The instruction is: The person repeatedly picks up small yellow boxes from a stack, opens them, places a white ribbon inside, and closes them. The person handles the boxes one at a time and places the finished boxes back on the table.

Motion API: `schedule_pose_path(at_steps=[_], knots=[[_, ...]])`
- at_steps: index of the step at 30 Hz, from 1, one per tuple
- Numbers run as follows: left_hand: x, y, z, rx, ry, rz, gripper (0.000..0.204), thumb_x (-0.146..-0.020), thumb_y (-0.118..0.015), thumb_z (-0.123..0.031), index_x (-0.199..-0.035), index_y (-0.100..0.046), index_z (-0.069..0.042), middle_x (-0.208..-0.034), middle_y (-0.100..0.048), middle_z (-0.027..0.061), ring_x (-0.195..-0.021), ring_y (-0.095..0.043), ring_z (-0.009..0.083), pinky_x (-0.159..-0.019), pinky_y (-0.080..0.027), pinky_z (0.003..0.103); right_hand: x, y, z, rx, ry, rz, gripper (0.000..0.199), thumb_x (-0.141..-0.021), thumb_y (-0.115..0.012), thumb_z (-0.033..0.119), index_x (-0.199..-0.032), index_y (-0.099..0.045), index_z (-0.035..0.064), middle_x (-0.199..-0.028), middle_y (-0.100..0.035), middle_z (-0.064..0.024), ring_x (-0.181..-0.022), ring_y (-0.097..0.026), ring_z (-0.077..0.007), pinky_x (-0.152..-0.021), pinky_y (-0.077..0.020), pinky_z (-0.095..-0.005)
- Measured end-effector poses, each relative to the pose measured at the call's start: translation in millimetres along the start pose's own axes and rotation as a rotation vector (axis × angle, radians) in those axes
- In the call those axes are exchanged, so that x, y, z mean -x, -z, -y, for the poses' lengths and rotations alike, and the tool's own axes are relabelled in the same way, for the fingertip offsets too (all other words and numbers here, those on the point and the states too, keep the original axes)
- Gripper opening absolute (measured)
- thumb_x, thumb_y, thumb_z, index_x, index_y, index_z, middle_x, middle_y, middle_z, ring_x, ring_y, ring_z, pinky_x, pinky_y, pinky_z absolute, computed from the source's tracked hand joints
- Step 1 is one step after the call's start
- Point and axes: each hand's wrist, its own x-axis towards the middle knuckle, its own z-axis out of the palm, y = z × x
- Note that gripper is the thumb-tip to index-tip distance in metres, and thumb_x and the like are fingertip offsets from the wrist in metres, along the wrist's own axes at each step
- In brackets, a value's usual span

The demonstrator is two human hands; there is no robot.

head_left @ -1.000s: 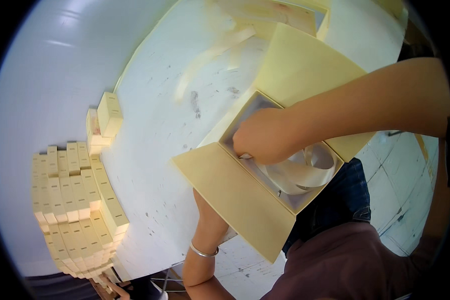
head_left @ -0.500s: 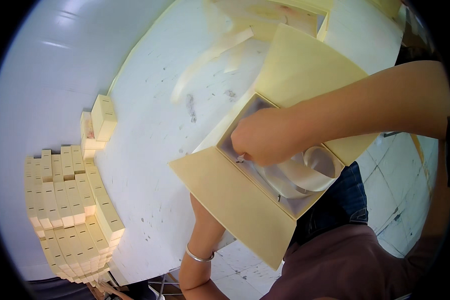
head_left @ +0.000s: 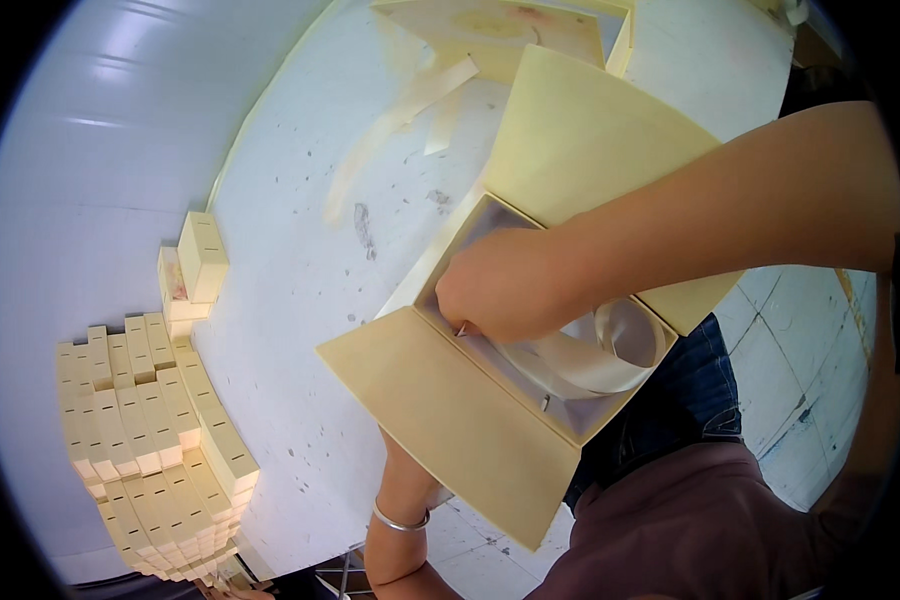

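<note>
An open cream box (head_left: 615, 425) with a grey-lined inside stands tilted before me, its two broad flaps (head_left: 450, 425) folded out to either side. My right hand (head_left: 505, 280) is inside the box, fingers closed at the wall beside the near flap. A pale tip shows at the fingertips, seemingly the end of the satin ribbon (head_left: 580, 375). That cream ribbon runs out from under the hand and loops at the box's right end. A small metal-looking piece (head_left: 545, 404) sits on the same wall. My left hand (head_left: 408, 470) goes under the near flap, which hides its fingers.
Stacked slim cream boxes (head_left: 150, 430) stand on the left side of the white table (head_left: 300, 300). Another open box (head_left: 500, 30) lies at the far edge, with loose ribbon strips (head_left: 395, 125) next to it. Part of another person's hand (head_left: 240, 592) shows at the lower left.
The box and both my arms have shifted slightly left in the picture, as the stacks moved down and the far box came further into view. My right hand stays at the same wall.
</note>
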Motion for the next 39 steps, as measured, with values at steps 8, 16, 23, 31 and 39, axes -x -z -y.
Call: schedule_pose_path(at_steps=[8,16,23,31,39], knots=[[9.5,20.4,7.0,-0.087,0.087,0.011,0.022,-0.075,-0.063,-0.014,-0.094,-0.059,-0.002,-0.084,-0.063,0.0084,-0.077,-0.061,0.0203,-0.065,-0.047,0.032,-3.0,10.3,14.4,-0.128,-0.177,0.059,0.018,-0.076,-0.047,0.008,-0.078,-0.061,-0.004,-0.075,-0.06,-0.0205,-0.07,-0.057,-0.0349,-0.062,-0.0451,-0.0412],[108.9,143.4,54.0,-0.382,0.622,-0.167,0.013,-0.075,-0.058,-0.004,-0.065,-0.052,0.003,-0.056,-0.051,0.0018,-0.051,-0.041,0.0062,-0.047,-0.034,0.022,11.8,9.4,-1.0,0.102,-0.022,-0.25,0.016,-0.073,-0.05,0.006,-0.065,-0.057,-0.0058,-0.07,-0.058,-0.0243,-0.064,-0.057,-0.0376,-0.058,-0.0454,-0.0419],[196.3,174.7,85.4,-0.494,0.826,-0.38,0.013,-0.078,-0.054,-0.006,-0.068,-0.052,0.002,-0.056,-0.048,0.0016,-0.052,-0.044,0.0081,-0.05,-0.035,0.022,39.6,36.8,20.8,0.553,-0.069,-0.112,0.006,-0.066,-0.056,-0.001,-0.068,-0.061,-0.003,-0.068,-0.059,-0.02,-0.067,-0.06,-0.0321,-0.059,-0.0494,-0.0372],[137.7,135.1,20.1,-0.776,0.357,-0.672,0.026,-0.081,-0.057,-0.006,-0.106,-0.054,-0.001,-0.085,-0.054,0.0068,-0.073,-0.05,0.0158,-0.066,-0.042,0.026,66.3,31.1,23.8,0.511,0.148,0.047,0.004,-0.07,-0.056,0.0,-0.073,-0.059,0.0002,-0.086,-0.058,-0.0139,-0.077,-0.059,-0.0255,-0.065,-0.0488,-0.0306],[57.9,30.6,-34.8,-0.151,0.011,0.186,0.029,-0.065,-0.066,-0.003,-0.093,-0.06,-0.002,-0.086,-0.06,0.0112,-0.077,-0.057,0.0217,-0.063,-0.045,0.031,61.4,2.2,4.1,0.894,0.376,0.227,0.002,-0.071,-0.06,0.012,-0.07,-0.06,0.0098,-0.081,-0.06,-0.0033,-0.081,-0.055,-0.0161,-0.073,-0.0375,-0.0274]])
